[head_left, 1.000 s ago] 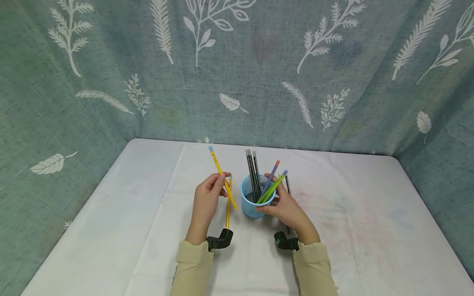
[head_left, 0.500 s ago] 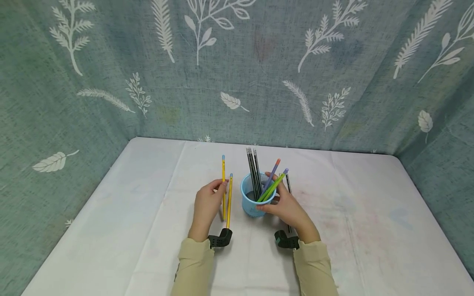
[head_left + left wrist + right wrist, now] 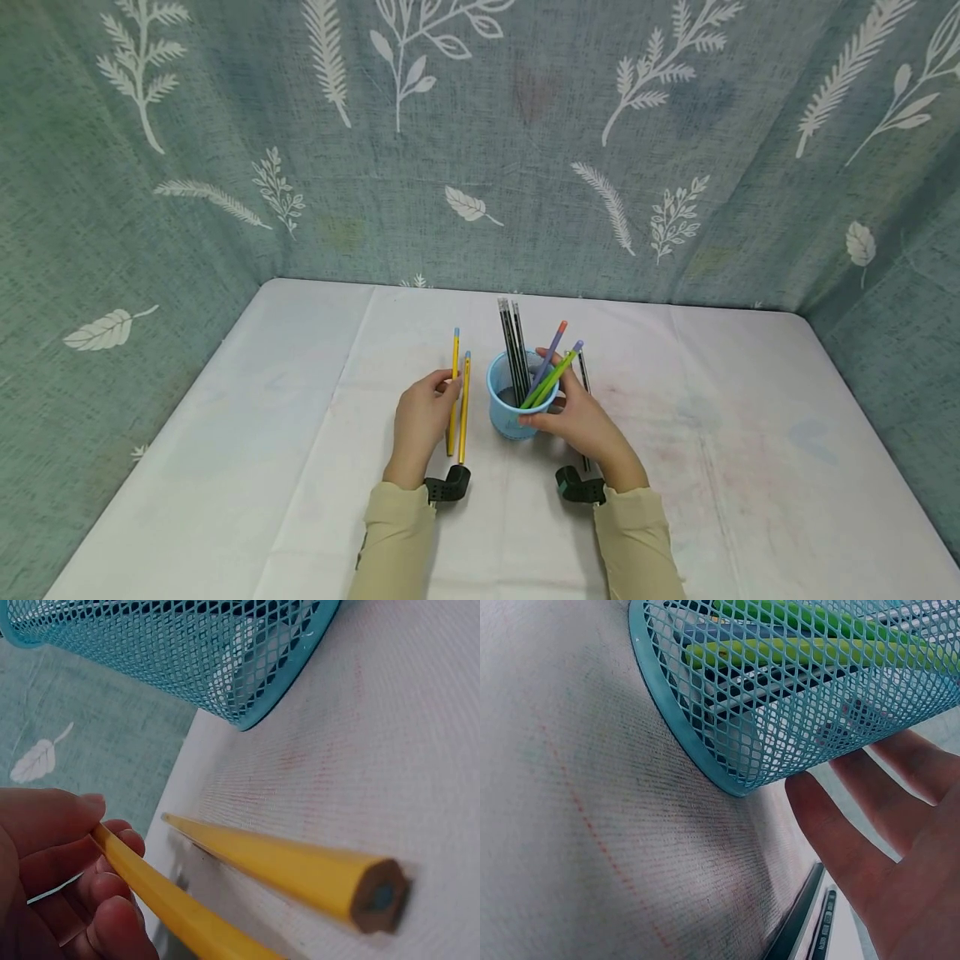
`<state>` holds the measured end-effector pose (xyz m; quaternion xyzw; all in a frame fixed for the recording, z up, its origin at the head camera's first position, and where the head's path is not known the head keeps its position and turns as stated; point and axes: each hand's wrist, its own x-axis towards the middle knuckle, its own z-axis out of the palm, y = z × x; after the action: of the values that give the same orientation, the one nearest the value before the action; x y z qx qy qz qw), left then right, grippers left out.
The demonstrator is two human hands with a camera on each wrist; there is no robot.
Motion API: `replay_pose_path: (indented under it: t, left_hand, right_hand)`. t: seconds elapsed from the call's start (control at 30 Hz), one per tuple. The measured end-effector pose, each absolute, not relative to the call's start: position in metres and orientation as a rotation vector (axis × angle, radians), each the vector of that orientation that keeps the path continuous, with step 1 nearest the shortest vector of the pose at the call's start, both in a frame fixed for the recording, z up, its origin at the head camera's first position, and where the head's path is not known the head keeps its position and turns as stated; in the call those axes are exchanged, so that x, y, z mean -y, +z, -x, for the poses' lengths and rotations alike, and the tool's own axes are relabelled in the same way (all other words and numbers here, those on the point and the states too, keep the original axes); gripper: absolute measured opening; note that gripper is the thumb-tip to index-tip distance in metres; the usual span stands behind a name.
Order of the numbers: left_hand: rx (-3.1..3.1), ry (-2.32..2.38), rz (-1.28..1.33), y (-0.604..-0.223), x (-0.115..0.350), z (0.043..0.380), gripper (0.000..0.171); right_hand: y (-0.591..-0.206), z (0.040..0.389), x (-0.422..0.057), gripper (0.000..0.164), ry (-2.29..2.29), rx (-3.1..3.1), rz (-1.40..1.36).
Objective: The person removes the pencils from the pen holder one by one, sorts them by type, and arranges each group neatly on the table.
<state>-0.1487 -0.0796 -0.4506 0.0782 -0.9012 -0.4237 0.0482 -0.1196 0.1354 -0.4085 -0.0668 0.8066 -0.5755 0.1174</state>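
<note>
My left hand (image 3: 420,423) pinches a yellow pencil (image 3: 455,354) between thumb and fingers, its blue end pointing away from me. Close beside it, a second yellow pencil (image 3: 465,408) lies on the white cloth; the left wrist view shows its flat unsharpened end (image 3: 382,896). My right hand (image 3: 583,423) holds the light blue mesh pencil cup (image 3: 508,423) from its right side, thumb near the front rim. Inside stand several black pencils (image 3: 513,350), a purple pencil (image 3: 557,337) with a red end, and green pencils (image 3: 553,385) leaning right.
Black-and-silver pencils (image 3: 810,919) lie on the cloth under and beside my right hand, partly hidden by it. The white tablecloth (image 3: 750,433) reaches back to a green leaf-patterned curtain (image 3: 525,150), which also hangs at both sides.
My left hand has turned the slanted yellow pencil nearly parallel to the second one and lowered it toward the cloth. The right hand and the cup have stayed in place.
</note>
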Motion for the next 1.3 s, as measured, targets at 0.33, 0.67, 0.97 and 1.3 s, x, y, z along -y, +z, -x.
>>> replay_pose_path:
  t: [0.33, 0.67, 0.97, 1.3]
  left_hand:
    - [2.801, -1.25, -0.216, -0.456, 0.081, 0.148, 0.029]
    - [2.875, -1.138, -0.151, -0.459, 0.079, 0.147, 0.03]
    - [2.884, -1.137, -0.111, -0.455, 0.08, 0.146, 0.033]
    - [2.902, -1.15, -0.161, -0.454, 0.08, 0.147, 0.035]
  right_hand:
    - [-0.44, 0.132, -0.139, 0.09, -1.713, -2.38, 0.188]
    - [-0.427, 0.128, -0.138, 0.091, -1.694, -2.365, 0.177]
    - [-0.407, 0.12, -0.135, 0.089, -1.673, -2.366, 0.21]
    - [-0.406, 0.119, -0.135, 0.089, -1.671, -2.362, 0.192]
